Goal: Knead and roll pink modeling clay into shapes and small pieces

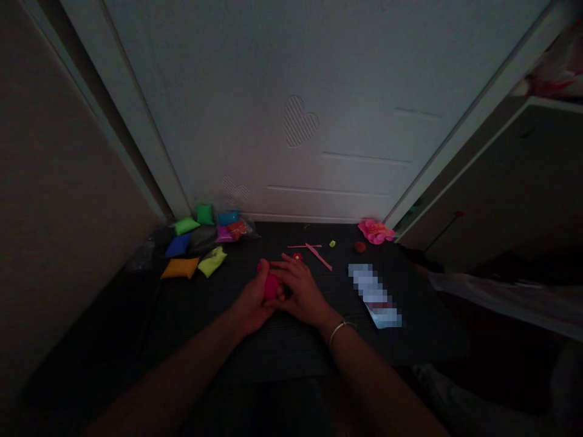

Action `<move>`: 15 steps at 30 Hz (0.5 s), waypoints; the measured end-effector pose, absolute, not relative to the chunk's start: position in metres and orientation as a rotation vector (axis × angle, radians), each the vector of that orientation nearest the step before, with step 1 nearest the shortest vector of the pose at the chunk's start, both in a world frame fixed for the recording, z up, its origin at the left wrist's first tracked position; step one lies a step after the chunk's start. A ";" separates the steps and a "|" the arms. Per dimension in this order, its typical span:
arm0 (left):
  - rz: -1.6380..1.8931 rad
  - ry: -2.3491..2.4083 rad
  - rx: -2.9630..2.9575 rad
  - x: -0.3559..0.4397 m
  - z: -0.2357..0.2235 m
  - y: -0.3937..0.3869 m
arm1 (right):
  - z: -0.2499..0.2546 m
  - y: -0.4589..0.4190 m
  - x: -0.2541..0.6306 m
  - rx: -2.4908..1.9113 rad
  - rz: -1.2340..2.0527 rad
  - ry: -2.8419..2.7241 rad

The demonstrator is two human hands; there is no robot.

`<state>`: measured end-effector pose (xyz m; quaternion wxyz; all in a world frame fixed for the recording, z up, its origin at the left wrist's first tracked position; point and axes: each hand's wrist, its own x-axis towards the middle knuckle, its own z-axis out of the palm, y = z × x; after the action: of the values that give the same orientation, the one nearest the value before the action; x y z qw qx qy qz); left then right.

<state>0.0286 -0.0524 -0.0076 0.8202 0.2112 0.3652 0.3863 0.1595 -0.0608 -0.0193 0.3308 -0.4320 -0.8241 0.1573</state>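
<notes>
A bright pink lump of modelling clay (272, 287) sits between my two hands, above the dark table. My left hand (251, 305) is closed around its left side, with the thumb up along it. From the right, my right hand (302, 292) curls its fingers against the same lump; its fingertips are partly hidden. Just beyond the right fingers lies a small pink-red flower (297, 257) with a pale centre. Two pink modelling tools, one thin stick (300, 246) and one flat blade (320, 258), lie behind it.
Colourful clay packets lie at the back left, among them an orange packet (180, 268) and a yellow one (212, 262). Toward the right are a yellow bit (332, 243), a reddish ball (359, 247), a pink ruffled piece (376, 232) and a blurred pale sheet (371, 291). A white panel (273, 152) rises behind.
</notes>
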 end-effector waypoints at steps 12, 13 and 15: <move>0.794 0.797 0.344 0.023 -0.005 -0.048 | -0.020 -0.061 0.158 -1.076 0.485 -2.131; 0.806 0.802 0.347 0.024 -0.006 -0.049 | -0.020 -0.061 0.157 -1.082 0.477 -2.143; 0.815 0.793 0.368 0.026 -0.007 -0.050 | -0.020 -0.061 0.157 -1.085 0.457 -2.159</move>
<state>0.0259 -0.0504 -0.0067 0.8266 0.1731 0.3733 0.3839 0.1569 -0.0607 -0.0203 0.3347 -0.4158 -0.8273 0.1751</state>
